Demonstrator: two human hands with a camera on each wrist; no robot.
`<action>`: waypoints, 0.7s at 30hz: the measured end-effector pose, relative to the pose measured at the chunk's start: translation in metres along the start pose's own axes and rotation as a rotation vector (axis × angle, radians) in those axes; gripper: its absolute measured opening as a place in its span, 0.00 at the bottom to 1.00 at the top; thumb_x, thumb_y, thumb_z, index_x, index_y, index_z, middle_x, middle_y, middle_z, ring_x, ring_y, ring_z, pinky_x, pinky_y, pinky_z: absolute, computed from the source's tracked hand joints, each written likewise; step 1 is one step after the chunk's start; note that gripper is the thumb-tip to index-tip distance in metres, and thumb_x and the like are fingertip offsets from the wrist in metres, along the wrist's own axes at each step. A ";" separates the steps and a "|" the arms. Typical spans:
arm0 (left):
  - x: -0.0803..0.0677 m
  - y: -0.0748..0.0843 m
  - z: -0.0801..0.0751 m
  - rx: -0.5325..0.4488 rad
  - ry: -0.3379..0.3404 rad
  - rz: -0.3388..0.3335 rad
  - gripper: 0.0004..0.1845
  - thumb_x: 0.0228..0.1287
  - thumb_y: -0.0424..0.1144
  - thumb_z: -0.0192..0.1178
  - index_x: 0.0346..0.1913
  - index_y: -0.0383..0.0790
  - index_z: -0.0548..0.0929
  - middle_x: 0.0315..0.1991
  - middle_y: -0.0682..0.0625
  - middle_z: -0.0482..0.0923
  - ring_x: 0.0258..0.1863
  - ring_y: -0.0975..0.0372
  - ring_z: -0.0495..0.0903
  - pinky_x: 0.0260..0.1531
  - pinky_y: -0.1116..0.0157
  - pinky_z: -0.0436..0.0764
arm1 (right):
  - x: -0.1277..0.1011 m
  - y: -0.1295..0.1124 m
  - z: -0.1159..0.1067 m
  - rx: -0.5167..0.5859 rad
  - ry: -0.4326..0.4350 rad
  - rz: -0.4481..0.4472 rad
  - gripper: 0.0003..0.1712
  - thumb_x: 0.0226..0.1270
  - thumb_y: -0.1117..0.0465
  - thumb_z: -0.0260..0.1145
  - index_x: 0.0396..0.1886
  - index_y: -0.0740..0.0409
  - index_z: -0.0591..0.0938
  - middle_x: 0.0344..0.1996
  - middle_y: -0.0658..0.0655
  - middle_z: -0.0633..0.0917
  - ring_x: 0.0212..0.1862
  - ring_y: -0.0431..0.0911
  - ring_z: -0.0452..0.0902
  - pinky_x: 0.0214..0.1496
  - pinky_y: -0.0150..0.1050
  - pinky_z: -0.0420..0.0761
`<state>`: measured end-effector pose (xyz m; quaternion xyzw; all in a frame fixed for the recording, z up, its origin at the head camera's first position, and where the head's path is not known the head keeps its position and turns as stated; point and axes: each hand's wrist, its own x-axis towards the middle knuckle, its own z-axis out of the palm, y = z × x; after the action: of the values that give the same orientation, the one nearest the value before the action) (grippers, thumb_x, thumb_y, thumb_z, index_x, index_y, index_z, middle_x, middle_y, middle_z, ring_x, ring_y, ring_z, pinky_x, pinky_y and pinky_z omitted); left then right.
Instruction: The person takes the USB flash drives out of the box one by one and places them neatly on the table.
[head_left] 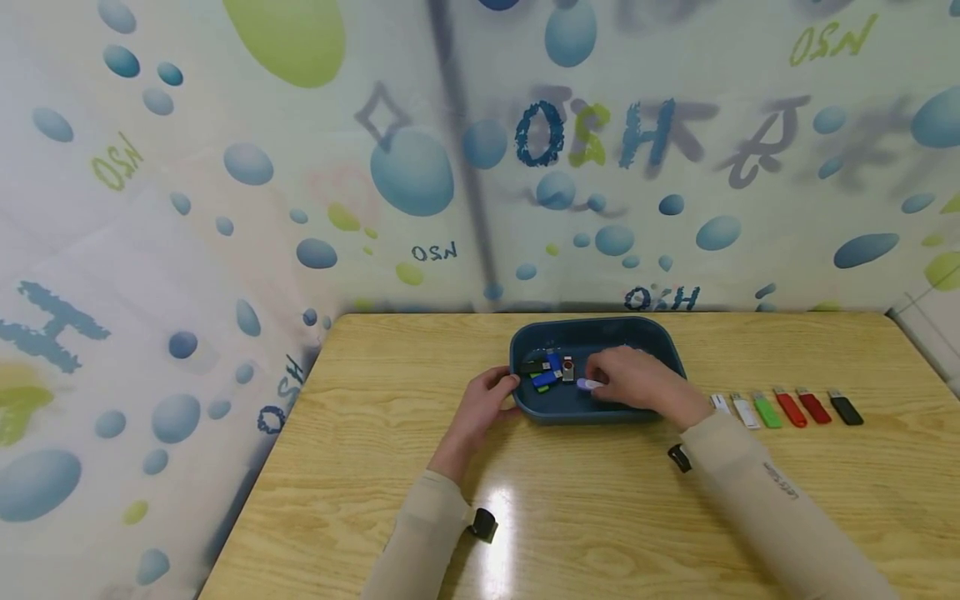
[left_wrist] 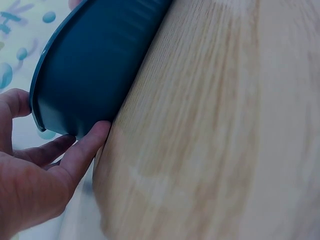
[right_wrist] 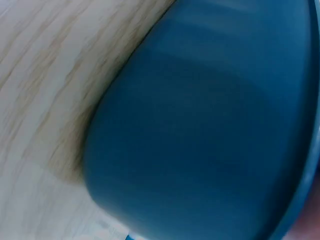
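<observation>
1. The right hand (head_left: 630,377) pinches a purple USB stick (head_left: 589,384) in its fingertips, narrowly set; in the right wrist view the rim hides those fingers
2. That stick pokes out from the fingertips toward 9 o'clock, low inside the blue tray (head_left: 585,416), close to its middle; whether it touches the tray's floor I cannot tell
3. The left hand (head_left: 480,404) holds the tray's end at 9 o'clock, one fingertip at the rim and another lower on the outer wall, as the left wrist view shows, with a gap between these two
4. At 9 o'clock inside the tray, near the purple stick, sits a cluster: a black stick (head_left: 535,367), two blue sticks (head_left: 553,360), a green stick (head_left: 543,389) partly covered, and a silver stick (head_left: 567,371) on the cluster's 3 o'clock side
5. Outside the tray, between 3 and 4 o'clock, a row of sticks (head_left: 791,407) lies on the wooden table (head_left: 360,433), set apart: two whitish, one green, two red, one black at the far 3 o'clock end
6. Beige sleeves (head_left: 772,500) come in from 5 and 7 o'clock
7. Beyond the table, at 12 o'clock, hangs a printed wall covering (head_left: 412,173) with blue and green ovals
</observation>
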<state>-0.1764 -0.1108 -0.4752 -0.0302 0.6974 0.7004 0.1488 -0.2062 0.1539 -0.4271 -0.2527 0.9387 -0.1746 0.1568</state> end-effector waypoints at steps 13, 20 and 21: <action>0.000 -0.001 -0.001 -0.001 -0.006 0.001 0.28 0.78 0.40 0.54 0.72 0.27 0.70 0.69 0.33 0.71 0.68 0.45 0.73 0.53 0.53 0.85 | -0.026 0.012 -0.012 0.010 0.210 0.029 0.11 0.69 0.59 0.72 0.44 0.63 0.85 0.32 0.52 0.83 0.33 0.45 0.76 0.37 0.45 0.80; 0.001 -0.003 -0.001 -0.001 -0.006 0.003 0.28 0.78 0.41 0.54 0.72 0.27 0.70 0.69 0.33 0.72 0.68 0.45 0.74 0.52 0.53 0.85 | -0.052 0.016 -0.023 0.074 0.294 0.104 0.14 0.71 0.58 0.71 0.47 0.65 0.84 0.35 0.54 0.86 0.36 0.47 0.80 0.40 0.49 0.83; 0.001 -0.003 -0.001 0.000 -0.005 0.003 0.28 0.78 0.41 0.54 0.72 0.27 0.70 0.69 0.33 0.72 0.67 0.45 0.74 0.52 0.53 0.85 | -0.056 0.017 -0.025 0.074 0.303 0.114 0.14 0.71 0.58 0.70 0.47 0.65 0.84 0.35 0.54 0.86 0.36 0.47 0.80 0.40 0.49 0.83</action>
<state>-0.1771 -0.1119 -0.4783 -0.0275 0.6973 0.7005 0.1495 -0.1766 0.2032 -0.4005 -0.1636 0.9573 -0.2361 0.0323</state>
